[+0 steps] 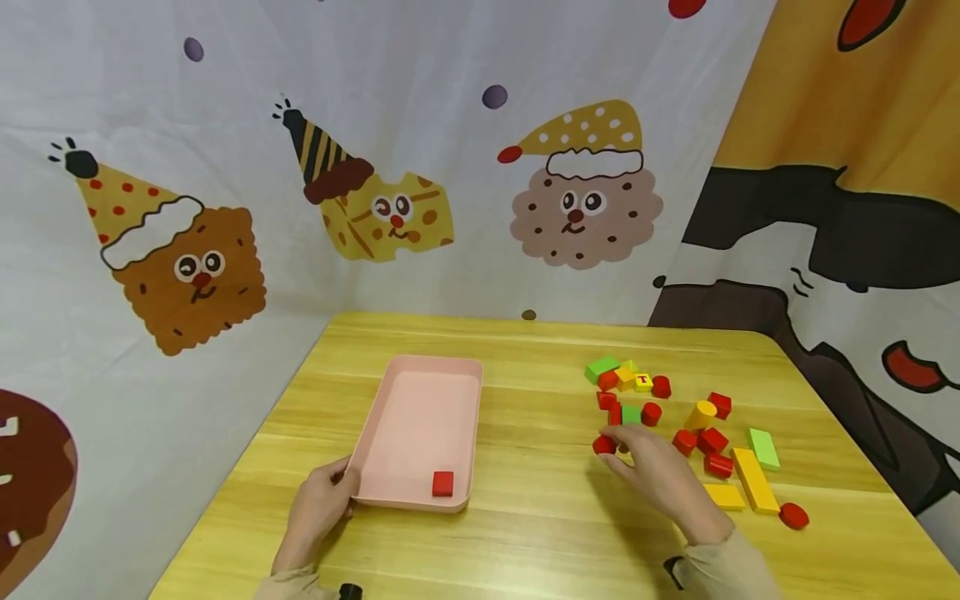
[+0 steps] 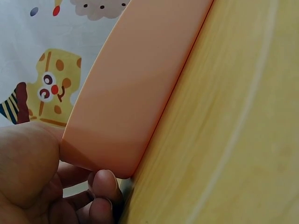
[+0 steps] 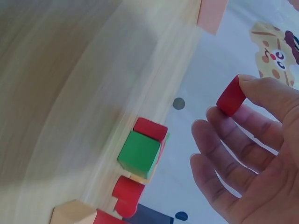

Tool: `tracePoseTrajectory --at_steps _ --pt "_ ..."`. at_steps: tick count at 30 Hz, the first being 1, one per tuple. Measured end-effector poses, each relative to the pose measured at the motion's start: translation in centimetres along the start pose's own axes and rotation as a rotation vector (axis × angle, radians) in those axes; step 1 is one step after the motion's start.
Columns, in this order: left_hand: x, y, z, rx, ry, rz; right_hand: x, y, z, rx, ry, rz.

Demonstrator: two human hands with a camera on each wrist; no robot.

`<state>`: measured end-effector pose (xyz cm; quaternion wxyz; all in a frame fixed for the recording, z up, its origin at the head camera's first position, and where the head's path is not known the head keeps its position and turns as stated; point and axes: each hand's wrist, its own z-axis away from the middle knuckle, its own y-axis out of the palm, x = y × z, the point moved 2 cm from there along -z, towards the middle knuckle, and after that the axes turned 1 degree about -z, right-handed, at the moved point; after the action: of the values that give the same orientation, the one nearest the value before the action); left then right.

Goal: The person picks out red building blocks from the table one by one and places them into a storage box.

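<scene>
A pink tray [image 1: 397,417] lies on the wooden table [image 1: 540,517] with one red cube [image 1: 442,483] inside near its front right corner. My left hand [image 1: 318,504] grips the tray's near left corner [image 2: 100,156], thumb on the rim and fingers under the edge. My right hand [image 1: 652,471] pinches a small red cylinder block [image 1: 603,444] between thumb and fingertips, just left of the block pile. In the right wrist view the red cylinder [image 3: 230,96] sits held at the fingertips, above a green cube [image 3: 138,154] and red blocks [image 3: 150,129].
Several loose blocks lie at the right of the table: red cylinders and cubes [image 1: 712,440], a yellow cylinder [image 1: 702,414], green pieces [image 1: 763,448], yellow planks [image 1: 753,479] and a red disc [image 1: 792,516]. A cartoon-print cloth [image 1: 375,167] hangs behind and beside the table.
</scene>
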<state>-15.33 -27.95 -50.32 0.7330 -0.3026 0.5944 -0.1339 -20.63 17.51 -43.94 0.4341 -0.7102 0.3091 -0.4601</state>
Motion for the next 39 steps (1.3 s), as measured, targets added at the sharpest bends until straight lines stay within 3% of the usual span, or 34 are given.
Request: tracePoseTrajectory --at_steps 9,17,23,30,39 --pt "0.1 0.0 0.1 -0.016 -0.008 0.016 1.0 0.7 -0.9 0.002 -0.08 0.024" --pt "-0.6 0.0 -0.2 -0.015 0.043 -0.033 1.7 0.9 -1.5 0.019 -0.088 -0.008" --pt "-0.3 0.0 0.1 -0.011 0.002 -0.004 2.6 1.4 -2.6 0.029 -0.128 0.014" --pt "0.0 0.1 0.3 -0.027 -0.009 0.019 3.8 2.7 -3.4 0.055 -0.145 -0.04" --pt "-0.1 0.2 0.1 -0.019 -0.005 0.0 6.1 4.7 -4.2 0.04 -0.28 -0.024"
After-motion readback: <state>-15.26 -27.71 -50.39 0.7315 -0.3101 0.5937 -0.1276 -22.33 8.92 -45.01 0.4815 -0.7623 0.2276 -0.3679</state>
